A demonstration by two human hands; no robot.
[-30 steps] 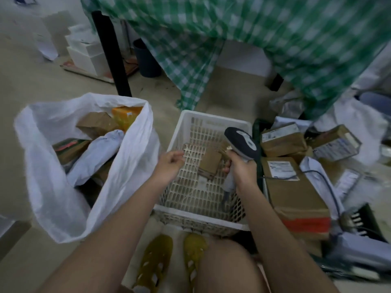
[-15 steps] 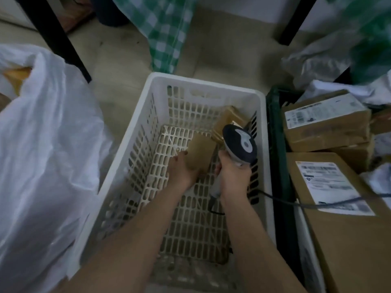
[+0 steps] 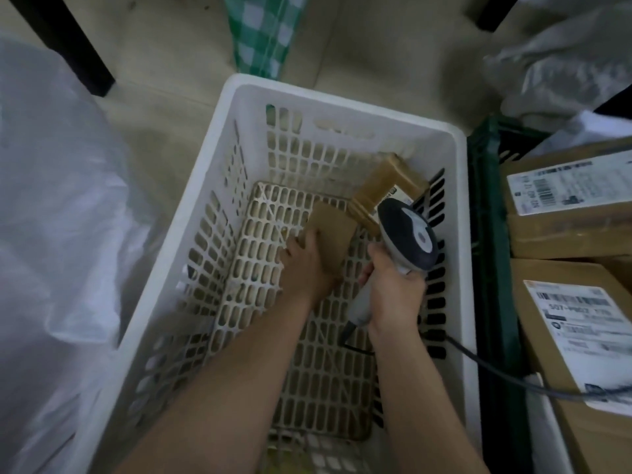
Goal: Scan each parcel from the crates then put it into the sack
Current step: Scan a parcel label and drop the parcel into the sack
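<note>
Fingers of the left hand (image 3: pixel 304 265) curl round a small box (image 3: pixel 333 239) low in the white crate (image 3: pixel 342 107), while the right hand (image 3: pixel 393 289) clenches the scanner (image 3: pixel 408 236) at three o'clock of it. It looks light and stiff; hold it by its edges. One more parcel (image 3: pixel 379 189) leans at one o'clock; the sack (image 3: pixel 61 234) waits at nine.
</note>
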